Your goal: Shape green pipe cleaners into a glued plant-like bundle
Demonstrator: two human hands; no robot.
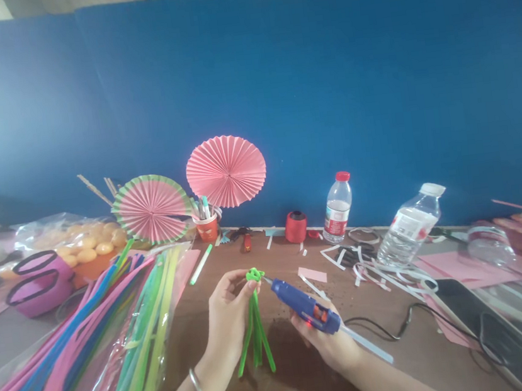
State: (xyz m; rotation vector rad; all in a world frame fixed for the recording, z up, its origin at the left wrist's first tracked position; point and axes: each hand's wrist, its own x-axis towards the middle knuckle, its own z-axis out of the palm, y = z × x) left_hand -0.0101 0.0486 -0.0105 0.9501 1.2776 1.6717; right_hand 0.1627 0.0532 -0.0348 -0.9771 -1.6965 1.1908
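1. In our left hand we pinched the curled head of the green pipe cleaners between thumb and fingers; their strands hung downward over the middle of the counter, toward its near edge.
2. Our right hand was wrapped around the blue glue gun, its nozzle pointing at the curled head. We could not tell whether the two touched, or whether a finger pressed the trigger.
3. To do this well, we judged, we needed a steady pinch, fingertips clear of the hot nozzle, and only a small dab of glue.
4. We thought holding the head still while the glue cooled would serve better than shifting our grip.
5. The black cord ran toward the counter's right side, by a phone; a tug could have dragged it through the white paper strips.
6. Left of our arm, a pile of coloured pipe cleaners crowded the counter's left side and limited our elbow room.
7. Along the back edge stood a cup of pens, a red-capped bottle and a tilted white-capped bottle.
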